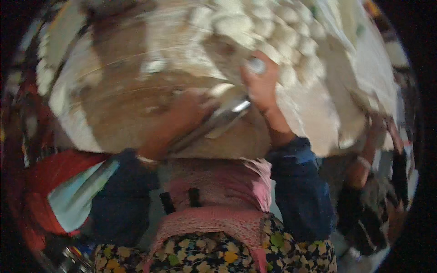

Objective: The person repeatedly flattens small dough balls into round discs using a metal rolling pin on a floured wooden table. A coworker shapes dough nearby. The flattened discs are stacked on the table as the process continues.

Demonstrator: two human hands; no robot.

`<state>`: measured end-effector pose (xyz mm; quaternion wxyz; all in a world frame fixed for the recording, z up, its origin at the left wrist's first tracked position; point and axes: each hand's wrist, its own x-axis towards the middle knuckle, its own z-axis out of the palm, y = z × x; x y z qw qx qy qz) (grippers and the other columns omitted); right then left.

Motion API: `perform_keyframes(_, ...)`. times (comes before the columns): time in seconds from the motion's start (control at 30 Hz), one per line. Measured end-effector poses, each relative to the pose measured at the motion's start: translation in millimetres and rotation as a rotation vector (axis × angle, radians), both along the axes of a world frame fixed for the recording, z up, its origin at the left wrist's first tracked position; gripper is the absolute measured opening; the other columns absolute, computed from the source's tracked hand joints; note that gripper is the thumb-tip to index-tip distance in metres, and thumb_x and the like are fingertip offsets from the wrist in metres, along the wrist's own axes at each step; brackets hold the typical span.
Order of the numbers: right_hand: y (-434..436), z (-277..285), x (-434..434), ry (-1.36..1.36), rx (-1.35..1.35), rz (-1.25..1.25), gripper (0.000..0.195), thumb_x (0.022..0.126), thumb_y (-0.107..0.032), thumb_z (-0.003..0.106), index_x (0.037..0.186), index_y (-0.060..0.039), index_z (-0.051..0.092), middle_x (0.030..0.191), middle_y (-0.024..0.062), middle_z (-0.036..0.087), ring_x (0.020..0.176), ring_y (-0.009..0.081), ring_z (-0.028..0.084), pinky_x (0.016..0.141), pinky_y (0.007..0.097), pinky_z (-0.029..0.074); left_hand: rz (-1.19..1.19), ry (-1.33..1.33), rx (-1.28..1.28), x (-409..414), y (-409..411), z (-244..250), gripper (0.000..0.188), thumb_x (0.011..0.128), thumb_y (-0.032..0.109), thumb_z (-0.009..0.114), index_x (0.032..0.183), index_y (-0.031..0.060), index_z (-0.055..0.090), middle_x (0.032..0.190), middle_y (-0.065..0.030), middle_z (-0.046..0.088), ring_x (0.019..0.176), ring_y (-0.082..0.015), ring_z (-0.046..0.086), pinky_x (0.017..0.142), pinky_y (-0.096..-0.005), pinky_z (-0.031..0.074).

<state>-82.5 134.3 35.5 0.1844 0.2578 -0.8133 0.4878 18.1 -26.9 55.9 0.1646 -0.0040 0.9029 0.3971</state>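
My right hand (262, 80) is closed around a round white-ended object (256, 65); the rest of that object is hidden by the fist. My left hand (191, 107) is blurred, its fingertips close to a pale piece of dough (221, 89). Whether they grip the piece is unclear. Between my forearms a shiny metal bar-like tool (227, 114) runs slantwise over the wooden work surface (239, 143). Rounded pale dough pieces (290, 46) sit in a group just beyond my right hand.
Flour (177, 47) dusts the surface. A small white lump (154, 66) lies left of centre. Pale cloth or plastic sheeting (372, 68) covers the right side. Another person's hand (374, 123) reaches in at right. Several pale pieces (43, 68) line the far left.
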Motion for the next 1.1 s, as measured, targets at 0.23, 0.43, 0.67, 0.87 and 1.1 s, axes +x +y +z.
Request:
perform_keyframes(0.23,80,-22,72,-0.579,-0.373,-0.019,0.017,0.079,-0.009,0.054,0.071,-0.0089,0.039,0.053,-0.0037,0.037,0.042,0.0042,0.033,0.037,0.0205,0.025,0.167,0.384,0.157,41,-18,-51,0.027,0.077,0.027,0.056,0.081,0.0005,0.062,0.077,-0.0137,0.058,0.071,-0.0313,0.055,0.070,-0.0415,0.044)
perform_keyframes(0.43,68,12,97,-0.706,-0.457,-0.010,0.017,0.082,-0.009,0.051,0.070,-0.0092,0.039,0.053,-0.0023,0.039,0.041,0.0040,0.034,0.035,0.0195,0.025,0.586,0.255,0.502,113,-142,4,0.033,0.083,0.023,0.055,0.106,-0.0006,0.054,0.095,-0.0094,0.054,0.082,-0.0180,0.054,0.070,-0.0316,0.048)
perform_keyframes(0.67,65,9,92,-0.733,-0.516,-0.016,0.019,0.083,-0.009,0.051,0.068,-0.0081,0.039,0.051,-0.0008,0.041,0.038,0.0053,0.035,0.033,0.0211,0.026,1.197,0.419,-0.633,207,-219,-30,0.035,0.085,0.015,0.050,0.117,0.0028,0.045,0.110,-0.0134,0.049,0.103,-0.0199,0.048,0.079,-0.0345,0.046)
perform_keyframes(0.87,68,2,90,-0.714,-0.462,0.025,0.017,0.083,-0.010,0.051,0.073,-0.0104,0.038,0.053,-0.0030,0.039,0.041,0.0033,0.034,0.034,0.0190,0.024,0.484,0.311,-0.813,251,-198,-5,0.038,0.084,0.014,0.047,0.120,0.0039,0.043,0.114,-0.0133,0.048,0.105,-0.0209,0.048,0.083,-0.0328,0.044)
perform_keyframes(1.1,62,5,85,-0.746,-0.500,-0.002,0.017,0.084,-0.012,0.052,0.074,-0.0095,0.038,0.056,-0.0040,0.038,0.044,0.0025,0.032,0.036,0.0189,0.023,-0.054,0.410,-0.858,190,-232,48,0.042,0.083,0.012,0.043,0.124,0.0053,0.040,0.118,-0.0131,0.048,0.108,-0.0221,0.047,0.087,-0.0309,0.042)
